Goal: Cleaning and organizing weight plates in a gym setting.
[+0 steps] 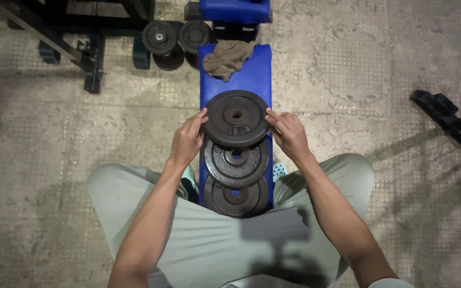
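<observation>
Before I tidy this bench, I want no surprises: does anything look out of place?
A crumpled brown rag lies on the blue bench. The top weight plate, gripped by the left hand and right hand, overlaps the middle plate rather than lying flat.

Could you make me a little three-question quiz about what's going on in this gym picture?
1. True or false: both hands grip the top weight plate.
2. How many plates lie on the blue bench?
3. What lies at the bench's far end? A) brown cloth B) water bottle C) shoe

Key:
1. True: left hand and right hand hold its edges.
2. Three, overlapping in a row.
3. A, the brown cloth.
</observation>
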